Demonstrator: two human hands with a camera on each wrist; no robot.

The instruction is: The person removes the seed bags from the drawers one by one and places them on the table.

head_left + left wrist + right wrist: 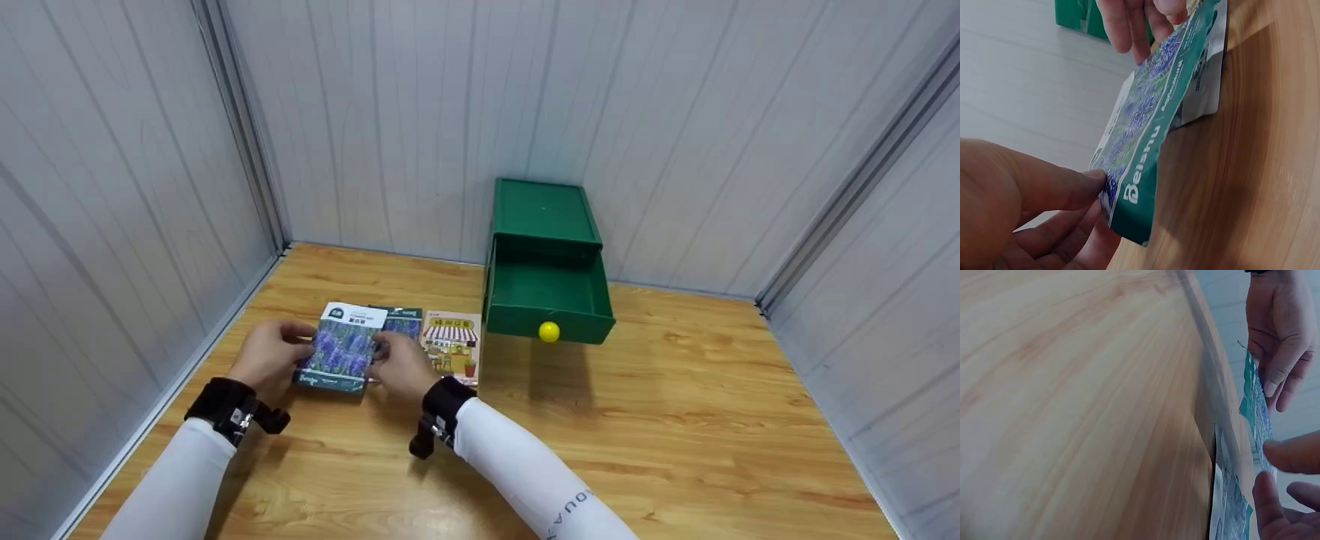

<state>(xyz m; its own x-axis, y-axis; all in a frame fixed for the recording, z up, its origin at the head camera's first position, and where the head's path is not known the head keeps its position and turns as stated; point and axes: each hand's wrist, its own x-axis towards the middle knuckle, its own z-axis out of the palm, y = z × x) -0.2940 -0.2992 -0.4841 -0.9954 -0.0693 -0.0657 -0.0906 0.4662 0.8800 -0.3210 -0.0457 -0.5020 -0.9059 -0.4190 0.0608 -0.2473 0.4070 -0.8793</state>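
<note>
Nearest the lens, white sleeves (pixel 525 461) and black wrist straps (pixel 445 403), reaching in over a wood-grain worktop (pixel 690 420). Just past the straps, at the left of the worktop, the purple-flower packet (pixel 341 349), tilted, near edge off the wood. Left grip (pixel 270 354) closed in a pinch on its left edge, thumb on the printed face, fingers behind. Right grip (pixel 405 367) at the opposite edge, thumb and fingertips slightly parted; cannot tell whether pinching or merely touching. Partly covered, to the right, a second packet (pixel 405 325); next along, a shop-print packet (pixel 450 341), close beside a green drawer box (pixel 544 210) with an open drawer (pixel 514 321) and yellow knob (pixel 549 332). Handling, by judgement: light, thin, flexible, apt to bow or crease if squeezed; probably a little slippery. Best taken by both long edges, thumbs on the face, fingers underneath, pressure gentle and even; a single-corner hold likely to mean sagging.
</note>
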